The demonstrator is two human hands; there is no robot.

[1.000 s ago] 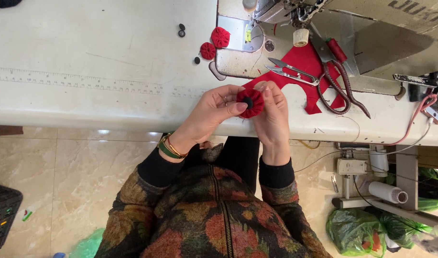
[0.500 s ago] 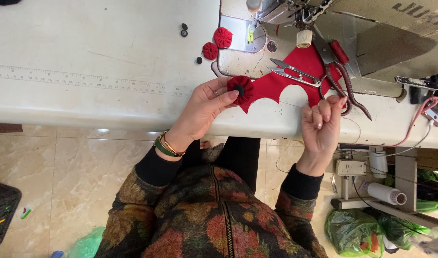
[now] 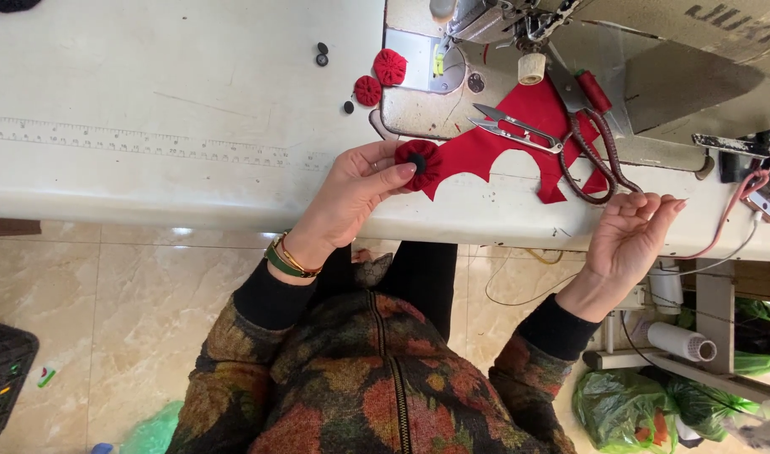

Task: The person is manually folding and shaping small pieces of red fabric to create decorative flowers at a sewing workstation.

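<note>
My left hand (image 3: 355, 189) pinches a small red gathered fabric flower (image 3: 419, 162) with a black button at its middle, held just above the white table's (image 3: 150, 101) front part. My right hand (image 3: 633, 231) is raised off to the right near the table edge, fingertips pinched together as if on a needle or thread too thin to see. A red cut fabric piece (image 3: 519, 139) lies beside the flower, with thread snips (image 3: 515, 128) on it.
Two more red fabric flowers (image 3: 378, 77) and loose black buttons (image 3: 322, 54) lie by the sewing machine (image 3: 612, 50). Large scissors (image 3: 591, 155), a red thread spool (image 3: 593, 91) and a white spool (image 3: 531, 68) sit at the machine base. Bags lie on the floor (image 3: 637, 408).
My right hand left the flower and pulled away to the right, past the table edge. My left hand kept hold of the flower and shifted slightly up and left.
</note>
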